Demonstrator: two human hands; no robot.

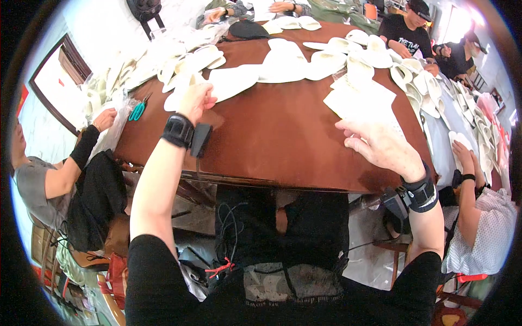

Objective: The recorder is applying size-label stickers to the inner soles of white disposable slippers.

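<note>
My left hand (pixel 194 99) reaches over the brown table (pixel 272 141) and grips the edge of a white slipper piece (pixel 182 89) in the pile at the left. My right hand (pixel 378 144) hovers above the table's right side with fingers spread, holding nothing, just in front of a stack of flat white sheets (pixel 359 98). Both wrists wear black straps. More white slippers (pixel 283 62) lie across the table's far half.
Teal scissors (pixel 137 110) lie at the table's left edge. A person at the left (pixel 49 174) and another at the right (pixel 478 217) handle slippers; others sit at the far side. A second table with slippers (pixel 462 108) stands at the right. Cables hang below.
</note>
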